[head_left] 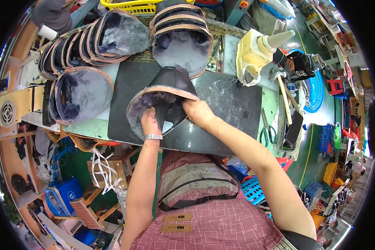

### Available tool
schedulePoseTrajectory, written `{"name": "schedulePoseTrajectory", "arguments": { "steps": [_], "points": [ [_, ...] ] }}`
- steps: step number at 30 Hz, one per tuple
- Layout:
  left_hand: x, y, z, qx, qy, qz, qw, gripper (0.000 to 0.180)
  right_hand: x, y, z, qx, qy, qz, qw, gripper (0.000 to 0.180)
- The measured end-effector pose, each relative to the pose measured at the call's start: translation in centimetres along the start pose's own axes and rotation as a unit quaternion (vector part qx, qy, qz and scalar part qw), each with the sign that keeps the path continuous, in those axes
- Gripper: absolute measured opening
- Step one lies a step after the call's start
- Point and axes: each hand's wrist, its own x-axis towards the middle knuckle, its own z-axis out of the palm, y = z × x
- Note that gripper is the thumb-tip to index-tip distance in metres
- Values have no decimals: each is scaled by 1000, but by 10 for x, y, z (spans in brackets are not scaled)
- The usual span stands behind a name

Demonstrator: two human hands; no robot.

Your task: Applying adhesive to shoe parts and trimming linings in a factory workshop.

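Observation:
Over a black work mat [233,100] I hold a black fur-lined shoe upper [177,81] tilted, its grey fur inside facing me. A tan stitched edge runs around its opening. My left hand [151,122], with a metal watch band at the wrist, reaches into the opening with its fingers bent against the lining; the fingertips are partly hidden. My right hand [199,113] pinches the stitched edge at the right side. A small pale patch shows low in the opening, too unclear to name.
Similar fur-lined uppers lie in a row [123,33], in a stack [181,50] and singly [87,93] beyond and left. At right are a yellowish glue bottle [254,52], scissors [267,130], a wooden-handled tool [284,98] and a dark phone [294,128]. A yellow basket [133,7] stands behind.

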Motion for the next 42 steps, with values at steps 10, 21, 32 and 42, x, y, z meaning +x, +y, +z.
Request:
{"name": "schedulePoseTrajectory", "arguments": {
  "steps": [10,21,32,42],
  "points": [
    [-59,-6,33,630,-269,408,604,47,24,36,-9,278,21,304,911,19],
    [-38,-10,26,525,-314,427,666,42,-39,2,4,69,75,-46,994,41],
    [-41,14,60,718,-367,336,487,44,-74,75,-100,8,342,235,910,45],
    [-12,30,47,648,-456,272,546,47,-104,213,-130,339,403,486,697,28]
  ]
}}
